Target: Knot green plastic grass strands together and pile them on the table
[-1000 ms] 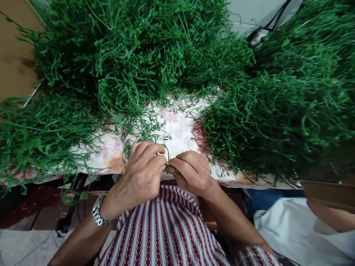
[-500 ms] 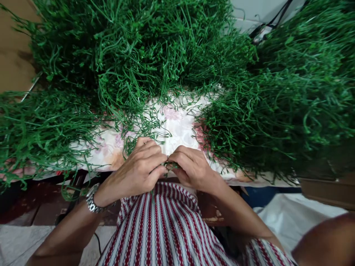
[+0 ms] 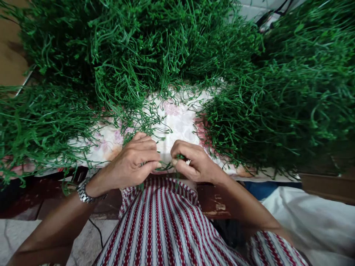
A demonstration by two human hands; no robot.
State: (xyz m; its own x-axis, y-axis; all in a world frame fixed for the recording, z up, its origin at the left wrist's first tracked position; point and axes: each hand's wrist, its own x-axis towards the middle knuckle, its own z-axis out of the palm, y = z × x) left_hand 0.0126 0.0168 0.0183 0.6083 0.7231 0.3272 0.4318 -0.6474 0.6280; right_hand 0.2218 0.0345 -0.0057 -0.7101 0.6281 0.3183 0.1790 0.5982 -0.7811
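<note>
My left hand point(image 3: 135, 159), with a metal watch point(image 3: 88, 191) on its wrist, is closed with thumb and fingers pinching thin green stems point(image 3: 166, 166). Opposite it, my right hand point(image 3: 195, 160) has its fingers curled and pinches the other part of these stems. The stems stretch across the small gap between both hands, just over the front edge of the flowered cloth point(image 3: 180, 125). How many stems I hold is too small to tell. Whether they are plastic or real is unclear.
A big heap of similar green stems point(image 3: 144, 48) lies beyond my hands. Further heaps spread at the left point(image 3: 41, 129) and at the right point(image 3: 277, 111). A brown box-like surface point(image 3: 9, 48) stands far left. White fabric point(image 3: 302, 218) hangs at the lower right.
My hands, almost touching before, have moved apart sideways, so the green stems now show stretched between them. The view has shifted slightly.
</note>
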